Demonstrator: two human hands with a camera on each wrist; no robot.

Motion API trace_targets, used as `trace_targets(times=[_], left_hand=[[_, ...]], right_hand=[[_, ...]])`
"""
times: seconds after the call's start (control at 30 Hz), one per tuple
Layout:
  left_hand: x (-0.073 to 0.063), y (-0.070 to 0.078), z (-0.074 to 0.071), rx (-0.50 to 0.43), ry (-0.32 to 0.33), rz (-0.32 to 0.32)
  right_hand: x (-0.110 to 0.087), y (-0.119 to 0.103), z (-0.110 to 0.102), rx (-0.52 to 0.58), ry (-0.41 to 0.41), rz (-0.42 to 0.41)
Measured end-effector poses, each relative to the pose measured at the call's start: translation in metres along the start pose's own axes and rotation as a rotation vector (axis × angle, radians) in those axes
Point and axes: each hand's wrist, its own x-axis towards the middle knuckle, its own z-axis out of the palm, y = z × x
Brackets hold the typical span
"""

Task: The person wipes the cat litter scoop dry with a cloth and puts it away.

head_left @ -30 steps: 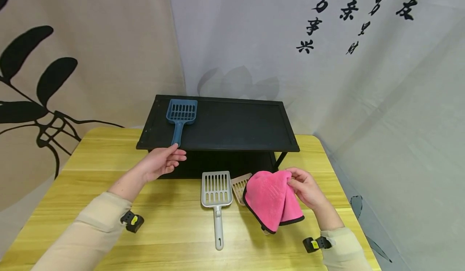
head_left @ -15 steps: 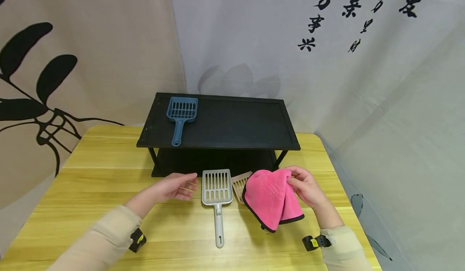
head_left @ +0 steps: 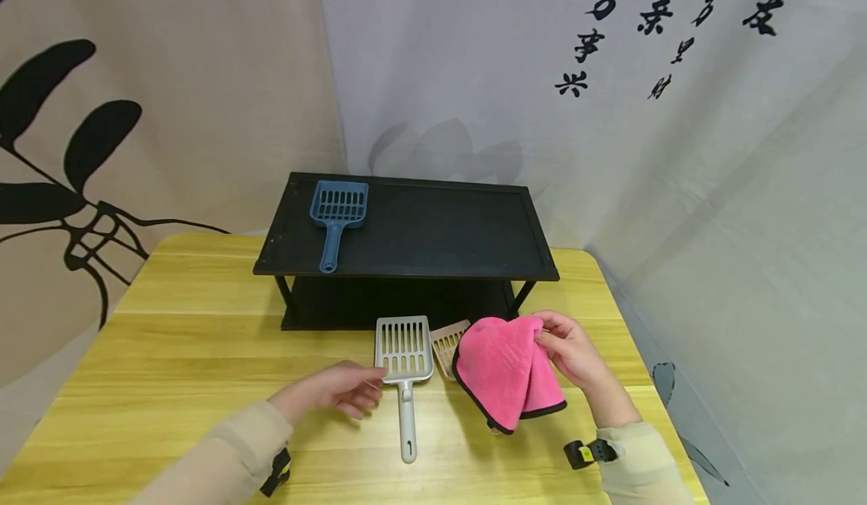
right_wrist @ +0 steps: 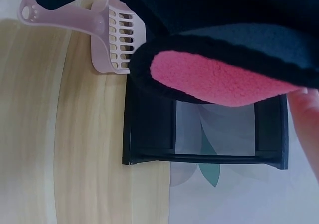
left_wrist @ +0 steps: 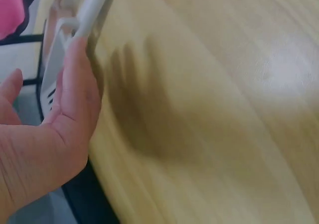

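A pale grey slotted litter scoop (head_left: 407, 422) lies on the table, handle toward me. My left hand (head_left: 342, 388) is at its left side with fingers fairly straight. The fingertips overlap the scoop's lower left edge; whether they touch it I cannot tell. In my right hand (head_left: 572, 354) a pink cloth (head_left: 504, 366) with black edging is pinched by one corner and hangs down. Behind the cloth is a pale pink litter scoop (right_wrist: 101, 40), partly hidden in the head view but with its handle showing in the right wrist view. A blue litter scoop (head_left: 331, 245) lies on the black shelf's left part.
The low two-tier black shelf (head_left: 440, 226) stands at the back of the wooden table (head_left: 169, 384). Close behind it hangs a pale cloth backdrop (head_left: 433, 61) with printed leaves and writing. The scoops in front lie close to the shelf's front edge.
My left hand has left the blue scoop's handle on the shelf and come down and right to the grey scoop. The right hand and the pink cloth have stayed in place.
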Motion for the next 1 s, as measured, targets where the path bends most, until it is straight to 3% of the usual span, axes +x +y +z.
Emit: trace_targets(times=[0.13,0.4,0.73,1.0], left_hand=[[0.004,-0.006,0.015,0.052,0.037,-0.041],[0.018,-0.013,0.039,0.039,0.133,-0.079],[0.019,-0.012,0.043,0.007,0.186,-0.054],[0.011,-0.008,0.038,0.084,0.265,-0.058]], right_hand=[[0.0,0.001,0.0,0.002,0.004,0.001],[0.0,0.001,0.0,0.004,0.0,0.004],[0.001,0.002,-0.001,0.005,-0.006,-0.001],[0.0,0.004,-0.002,0.001,-0.004,-0.001]])
